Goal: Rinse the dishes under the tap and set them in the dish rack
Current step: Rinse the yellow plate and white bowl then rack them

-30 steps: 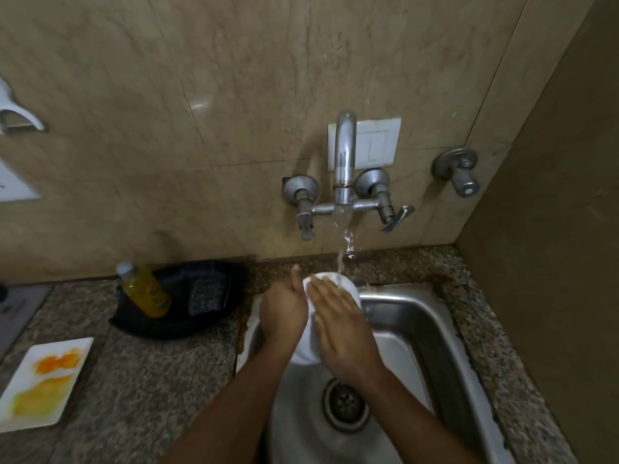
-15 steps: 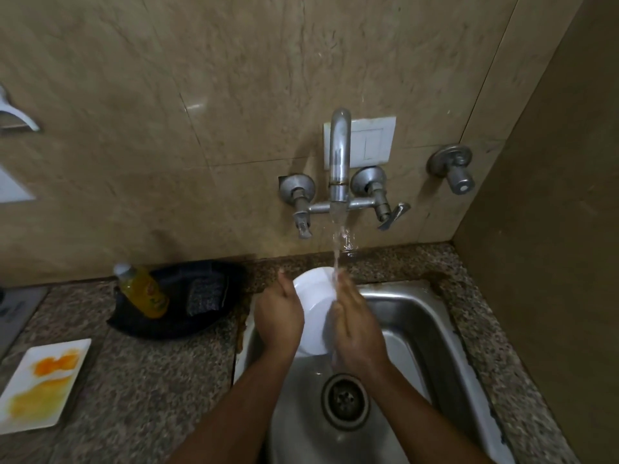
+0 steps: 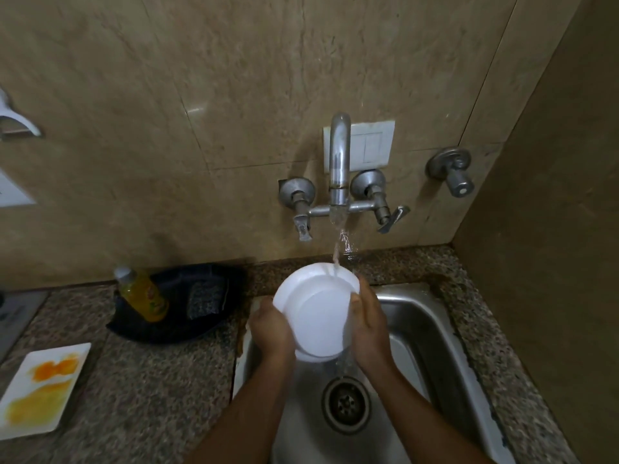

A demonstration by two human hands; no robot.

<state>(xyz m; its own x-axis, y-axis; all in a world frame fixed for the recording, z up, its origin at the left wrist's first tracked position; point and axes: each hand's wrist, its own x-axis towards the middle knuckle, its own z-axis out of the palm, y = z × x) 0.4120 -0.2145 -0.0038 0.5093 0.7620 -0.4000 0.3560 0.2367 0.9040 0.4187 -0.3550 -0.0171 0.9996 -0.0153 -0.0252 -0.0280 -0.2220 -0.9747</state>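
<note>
my left hand (image 3: 272,329) and right hand (image 3: 368,321) grip white bowl (image 3: 318,313) under tap (image 3: 339,162); tilt slowly, sheet water across whole inside.

The yellow bottle (image 3: 144,294) carries a label, but its print is too blurred to read.

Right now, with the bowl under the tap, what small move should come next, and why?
Probably turn the bowl so the stream sweeps the rest of it. Both hands, left and right, hold its sides, and water strikes only the far rim.
</note>
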